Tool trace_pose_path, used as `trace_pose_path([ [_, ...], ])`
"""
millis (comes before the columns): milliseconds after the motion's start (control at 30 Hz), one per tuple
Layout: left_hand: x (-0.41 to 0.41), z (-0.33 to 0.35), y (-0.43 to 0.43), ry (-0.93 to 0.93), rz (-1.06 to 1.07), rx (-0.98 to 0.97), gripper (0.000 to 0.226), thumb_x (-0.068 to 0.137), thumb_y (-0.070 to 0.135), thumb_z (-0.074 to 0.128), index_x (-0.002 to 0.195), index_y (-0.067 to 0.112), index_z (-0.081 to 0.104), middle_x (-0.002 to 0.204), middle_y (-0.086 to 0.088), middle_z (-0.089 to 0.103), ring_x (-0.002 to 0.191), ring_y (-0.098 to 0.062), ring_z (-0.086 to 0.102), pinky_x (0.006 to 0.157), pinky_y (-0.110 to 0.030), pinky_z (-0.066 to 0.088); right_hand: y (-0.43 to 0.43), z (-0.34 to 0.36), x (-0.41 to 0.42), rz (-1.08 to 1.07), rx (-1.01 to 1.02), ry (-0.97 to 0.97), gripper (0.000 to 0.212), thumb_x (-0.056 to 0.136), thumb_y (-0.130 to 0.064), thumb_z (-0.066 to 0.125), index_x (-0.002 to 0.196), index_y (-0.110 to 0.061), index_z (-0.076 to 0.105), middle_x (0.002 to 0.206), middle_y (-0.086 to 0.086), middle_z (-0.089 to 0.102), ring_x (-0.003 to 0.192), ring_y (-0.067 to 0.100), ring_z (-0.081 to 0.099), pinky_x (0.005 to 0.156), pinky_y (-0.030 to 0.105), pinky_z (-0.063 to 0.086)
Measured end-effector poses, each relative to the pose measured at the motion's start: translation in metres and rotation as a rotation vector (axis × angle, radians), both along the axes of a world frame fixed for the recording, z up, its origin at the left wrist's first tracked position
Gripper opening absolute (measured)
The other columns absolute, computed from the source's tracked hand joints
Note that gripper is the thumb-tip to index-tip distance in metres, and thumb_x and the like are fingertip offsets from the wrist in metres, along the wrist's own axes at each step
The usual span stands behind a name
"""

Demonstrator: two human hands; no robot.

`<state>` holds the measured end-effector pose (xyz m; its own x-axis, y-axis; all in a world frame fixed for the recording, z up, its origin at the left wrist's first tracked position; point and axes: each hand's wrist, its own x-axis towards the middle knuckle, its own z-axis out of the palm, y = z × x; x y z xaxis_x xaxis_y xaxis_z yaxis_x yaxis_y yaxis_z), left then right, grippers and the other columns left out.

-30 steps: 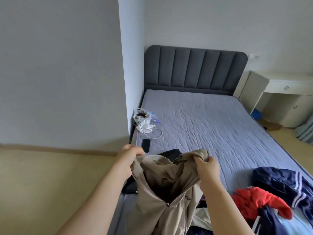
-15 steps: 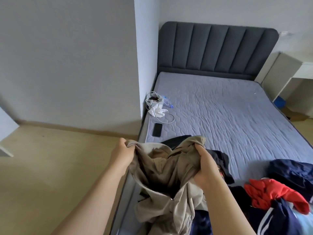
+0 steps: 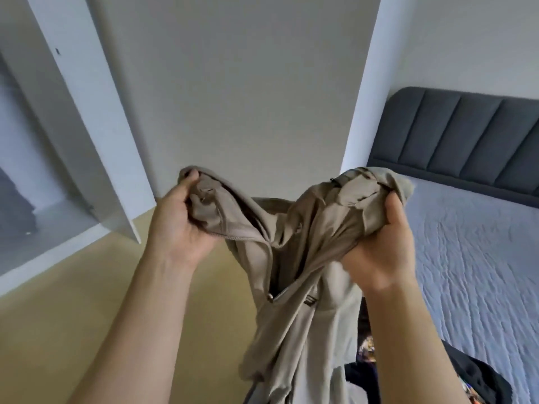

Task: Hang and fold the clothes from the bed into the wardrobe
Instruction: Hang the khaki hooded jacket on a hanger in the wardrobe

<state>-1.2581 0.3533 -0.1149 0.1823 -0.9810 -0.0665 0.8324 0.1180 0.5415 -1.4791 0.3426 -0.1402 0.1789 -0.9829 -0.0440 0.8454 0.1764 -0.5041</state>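
Observation:
A beige zip-up jacket (image 3: 291, 287) hangs in the air between my two hands, its lower part drooping down out of the frame. My left hand (image 3: 180, 225) grips one bunched shoulder of it, fingers curled into the cloth. My right hand (image 3: 379, 249) grips the other bunched shoulder. The bed (image 3: 472, 258), with its grey quilted mattress, lies to the right. At the left stands the white wardrobe (image 3: 26, 176), its door (image 3: 96, 118) swung open towards me.
Dark clothes (image 3: 478, 377) lie on the bed's near corner at the lower right. A dark padded headboard (image 3: 466, 144) stands at the back right. A white wall corner (image 3: 358, 106) juts out between the wardrobe and the bed. Yellow floor (image 3: 73, 316) spreads at lower left.
I have lifted the jacket off the bed and turned left. The wardrobe has come into view, and the pile of clothes has slid mostly out of the frame.

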Motion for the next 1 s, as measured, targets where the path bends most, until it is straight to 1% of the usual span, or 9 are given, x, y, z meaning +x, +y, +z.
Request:
trace_pose_path([
  [67,0.022,0.006,0.009,-0.053,0.056,-0.076,0.013,0.078,0.024,0.061,0.074,0.012,0.062,0.066,-0.002,0.065,0.065,-0.015,0.068,0.073,-0.039,0.058,-0.01,0.006,0.019,0.042,-0.037,-0.006,0.047,0.081,-0.045,0.048,0.103,-0.013,0.073,0.116,0.009,0.067,0.106,0.024,0.065,0.096,0.041,0.046],
  [200,0.057,-0.018,0.024,-0.125,0.135,0.173,0.02,0.09,0.015,0.052,0.072,0.011,0.059,0.071,-0.006,0.061,0.069,-0.018,0.064,0.08,-0.037,0.056,-0.018,-0.014,0.069,0.161,0.219,0.1,0.046,0.096,-0.043,0.037,0.111,-0.011,0.066,0.107,0.011,0.07,0.095,0.026,0.067,0.081,0.039,0.049],
  [333,0.097,-0.028,0.039,-0.043,0.332,0.27,0.053,0.092,0.017,0.053,0.04,0.014,0.06,0.052,-0.002,0.059,0.047,-0.015,0.062,0.056,-0.03,0.057,-0.023,-0.026,0.107,0.196,0.315,0.115,0.035,0.094,-0.038,0.047,0.09,-0.013,0.07,0.089,0.007,0.072,0.083,0.022,0.066,0.079,0.04,0.05],
  [467,0.155,-0.026,0.056,-0.268,0.779,0.274,0.012,0.093,0.025,0.055,0.094,0.015,0.062,0.079,0.0,0.066,0.067,-0.011,0.066,0.069,-0.031,0.055,-0.041,-0.024,0.142,0.089,0.29,0.099,0.025,0.093,-0.033,0.051,0.098,-0.017,0.069,0.096,0.001,0.073,0.089,0.017,0.067,0.074,0.034,0.051],
  [567,0.198,-0.024,0.062,-0.572,1.103,0.309,0.004,0.095,0.025,0.052,0.099,0.026,0.053,0.091,0.005,0.058,0.08,-0.009,0.059,0.083,-0.032,0.048,-0.055,-0.023,0.184,0.066,0.249,0.122,0.03,0.095,-0.03,0.05,0.118,-0.019,0.064,0.116,0.0,0.067,0.105,0.016,0.063,0.093,0.033,0.049],
  [700,0.256,-0.03,0.048,-0.547,1.04,0.43,0.039,0.097,0.027,0.048,0.134,0.015,0.043,0.12,-0.007,0.057,0.096,-0.017,0.058,0.082,-0.032,0.05,-0.068,-0.021,0.26,0.167,0.18,0.197,0.033,0.097,-0.029,0.047,0.124,-0.016,0.059,0.119,0.002,0.066,0.11,0.017,0.062,0.103,0.034,0.043],
  [800,0.311,-0.035,0.043,-0.425,0.967,0.472,0.035,0.096,0.021,0.05,0.13,0.015,0.047,0.115,-0.007,0.058,0.085,-0.015,0.059,0.071,-0.029,0.049,-0.077,-0.018,0.33,0.272,0.144,0.205,0.037,0.098,-0.029,0.044,0.129,-0.013,0.055,0.125,0.006,0.062,0.116,0.02,0.058,0.107,0.035,0.038],
  [900,0.371,-0.035,0.05,-0.284,0.887,0.467,0.038,0.093,0.017,0.055,0.13,0.012,0.05,0.117,-0.01,0.061,0.094,-0.021,0.061,0.078,-0.034,0.05,-0.081,-0.01,0.404,0.405,0.093,0.155,0.042,0.099,-0.031,0.04,0.134,-0.01,0.049,0.13,0.011,0.058,0.121,0.024,0.055,0.108,0.039,0.036],
  [1000,0.427,-0.036,0.06,-0.259,0.81,0.447,0.043,0.087,0.006,0.06,0.129,0.007,0.051,0.091,-0.008,0.065,0.08,-0.019,0.064,0.064,-0.032,0.052,-0.077,0.003,0.476,0.526,0.073,0.085,0.044,0.098,-0.034,0.04,0.135,-0.011,0.049,0.13,0.01,0.058,0.118,0.024,0.057,0.102,0.04,0.042],
])
